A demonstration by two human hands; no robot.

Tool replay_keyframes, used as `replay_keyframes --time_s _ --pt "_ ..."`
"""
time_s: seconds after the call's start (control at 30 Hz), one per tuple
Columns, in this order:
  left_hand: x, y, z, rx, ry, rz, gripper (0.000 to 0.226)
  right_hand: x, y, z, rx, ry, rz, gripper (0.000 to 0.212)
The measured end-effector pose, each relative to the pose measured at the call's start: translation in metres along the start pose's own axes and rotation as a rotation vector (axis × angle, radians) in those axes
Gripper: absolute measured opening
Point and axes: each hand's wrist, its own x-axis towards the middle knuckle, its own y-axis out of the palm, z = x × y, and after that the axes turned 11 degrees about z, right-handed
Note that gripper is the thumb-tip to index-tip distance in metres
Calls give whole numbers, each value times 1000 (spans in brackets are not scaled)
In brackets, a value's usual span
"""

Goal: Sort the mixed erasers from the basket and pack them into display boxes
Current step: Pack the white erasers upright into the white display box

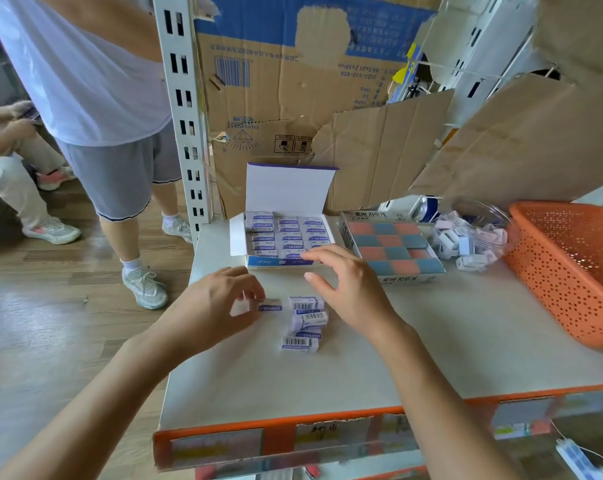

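Your left hand (220,306) pinches one white eraser (270,305); your right hand (348,289) hovers spread and empty. Beyond your grip, the white display box (286,237) looks nearly full; beside it, a few loose erasers (305,323) remain unpacked.

Left hand (220,303) pinches an eraser (270,305) beside the loose erasers (305,323).
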Motion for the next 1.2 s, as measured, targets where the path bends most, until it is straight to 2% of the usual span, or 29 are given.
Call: replay_keyframes --time_s 0.2,0.33,0.43,0.53,0.7,0.93,1.1,1.2 --pt "-1 -16 -7 -31 32 -155 16 -6 -1 23 104 -112 35 40" --pt "6 -19 -15 -55 84 -162 18 1 0 29 34 -106 16 26" --pt "12 -15 -10 -73 -6 -248 28 12 -2 24 3 -49 -34 19" --pt "20 -12 0 -80 -162 -307 41 31 -4 14 -23 101 -84 20" --pt "36 -11 9 -96 -356 -218 53 69 7 8 -54 188 -6 23" --pt "49 -12 12 -137 -381 -194 51 92 21 12 19 188 59 36" --pt "51 -16 12 -144 -376 -148 45 95 12 1 190 236 160 51" --pt "52 -15 16 -148 -362 -132 46 98 9 -3 173 253 207 44"
